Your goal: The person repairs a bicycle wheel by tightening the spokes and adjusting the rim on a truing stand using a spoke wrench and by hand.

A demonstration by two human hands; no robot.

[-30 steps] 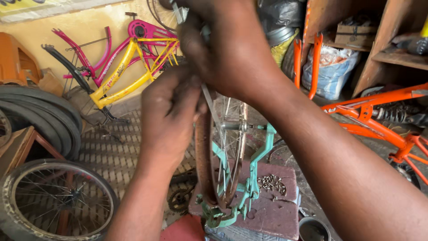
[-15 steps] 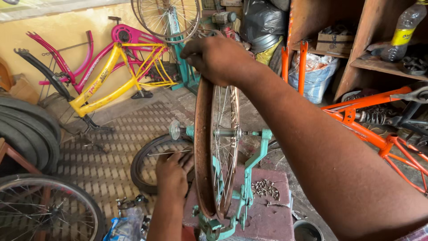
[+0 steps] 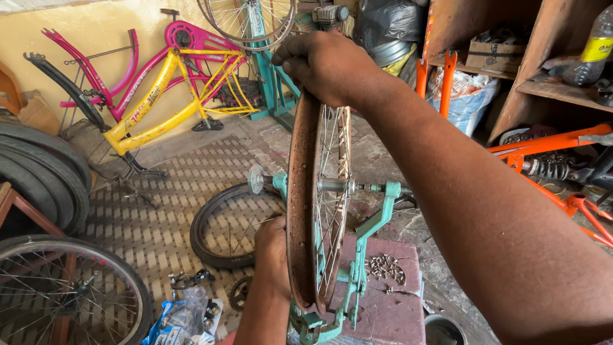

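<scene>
Two hands: both were on one rusty wheel rim (image 3: 300,211), which stood upright in a green stand (image 3: 357,268).
Right hand (image 3: 325,64): it was curled over the top of the rim, fingers wrapped around the edge and closed on it.
Left hand (image 3: 271,252): it was low on the left side of the rim, against the spokes; the fingers were hidden behind the rim, so I could not tell whether they were pinching a spoke or only touching.
Rim: brown with rust, seen almost edge on, thin spokes (image 3: 332,185) running to a hub on an axle (image 3: 338,186) held between the stand's two arms.
Stand: it was set on a reddish block (image 3: 389,300), with a small heap of metal bits (image 3: 383,265) lying on the block just beside it.
Floor behind: a wheel with a black tyre (image 3: 220,223) lay flat on the ribbed floor (image 3: 159,191), near the left hand.
Left edge: stacked black tyres (image 3: 45,172) and another spoked wheel (image 3: 64,294) leaned near the corner.
Wall: a yellow bicycle frame (image 3: 159,96) and a pink bicycle frame (image 3: 128,70) leaned against the yellow wall.
Right side: an orange bicycle frame (image 3: 555,144) lay below wooden shelves (image 3: 549,83), with a plastic bottle (image 3: 590,54) on one shelf.
</scene>
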